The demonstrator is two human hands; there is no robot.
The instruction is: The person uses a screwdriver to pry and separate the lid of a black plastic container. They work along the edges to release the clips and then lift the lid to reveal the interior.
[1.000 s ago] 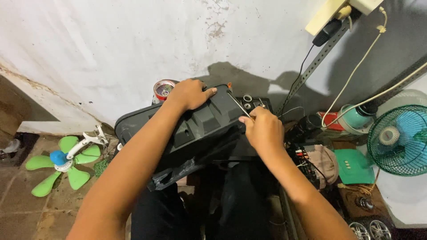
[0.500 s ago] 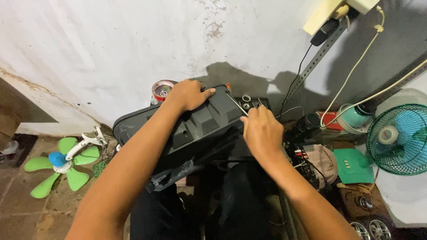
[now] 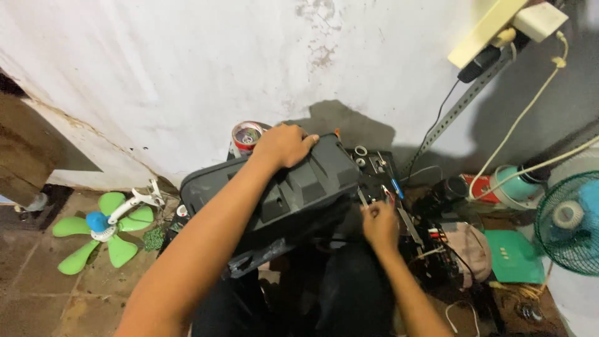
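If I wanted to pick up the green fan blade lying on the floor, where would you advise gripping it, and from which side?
Probably by the blue hub of the green fan blade, coming straight down from above. The blade lies flat on the floor, so the raised hub is the one part that stands up enough to pinch; the thin petals lie low and would likely flex.

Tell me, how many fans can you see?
2. A fan with green blades and no cage lies on the floor at the left. A teal fan with a wire cage stands at the right edge, partly cut off. Others may be hidden in the clutter.
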